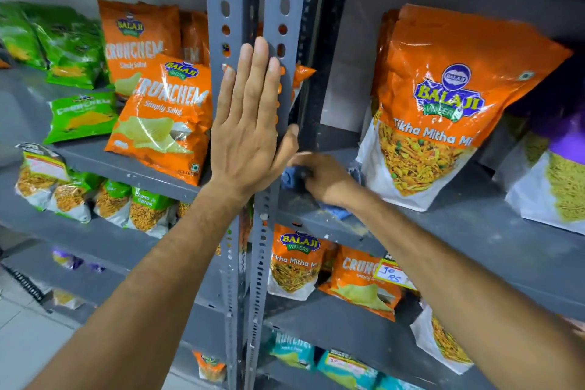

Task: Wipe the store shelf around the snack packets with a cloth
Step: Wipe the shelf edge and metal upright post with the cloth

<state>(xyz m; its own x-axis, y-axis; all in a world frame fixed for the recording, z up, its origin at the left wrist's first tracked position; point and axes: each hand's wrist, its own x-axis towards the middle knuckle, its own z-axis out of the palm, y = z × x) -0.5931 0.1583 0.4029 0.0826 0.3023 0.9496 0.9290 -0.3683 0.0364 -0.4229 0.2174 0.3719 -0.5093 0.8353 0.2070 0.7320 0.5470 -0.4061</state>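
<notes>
A big orange Tikha Mitha packet (pixel 443 104) stands upright at the right of the frame, see-through at its lower part with yellow mix showing inside. Beside it at the far right stands a purple packet (pixel 550 149), partly cut off. Left of centre, two orange Crunchem packets (pixel 164 117) lean one in front of the other, with green packets (pixel 63 44) at upper left. More packets fill the rows below.

The grey metal shelf (pixel 443 222) under the Tikha Mitha packet looks dusty, with pale specks near its front edge. Two slotted grey uprights (pixel 278 9) run down the middle of the frame, and a pale wall shows behind.

The left hand (pixel 250 123) lies flat and spread open against the uprights, fingers pointing up. The right hand (pixel 319 180) is closed around a blue cloth (pixel 292 177), pressing it on the shelf just left of the Tikha Mitha packet, beside the uprights.
</notes>
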